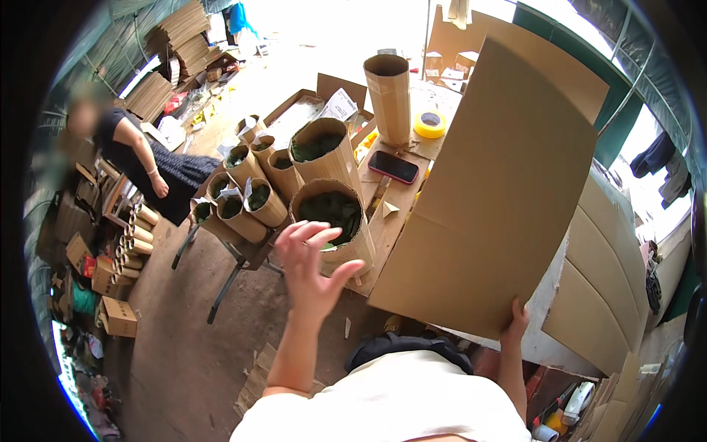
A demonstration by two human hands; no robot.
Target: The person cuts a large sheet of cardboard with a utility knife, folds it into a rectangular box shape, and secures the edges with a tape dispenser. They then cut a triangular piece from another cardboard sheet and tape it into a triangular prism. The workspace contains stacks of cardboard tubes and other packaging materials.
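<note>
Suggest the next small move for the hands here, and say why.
Probably bring the open left hand across to the cardboard sheet's free lower-left edge. Only the right hand grips the sheet, at its bottom edge, while the left hovers empty by the cardboard tube.

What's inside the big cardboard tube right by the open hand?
The cardboard tube nearest the left hand holds dark green leafy stuff near its top. How far down it goes is hidden by the tube's wall. The right hand holds a cardboard sheet.
</note>
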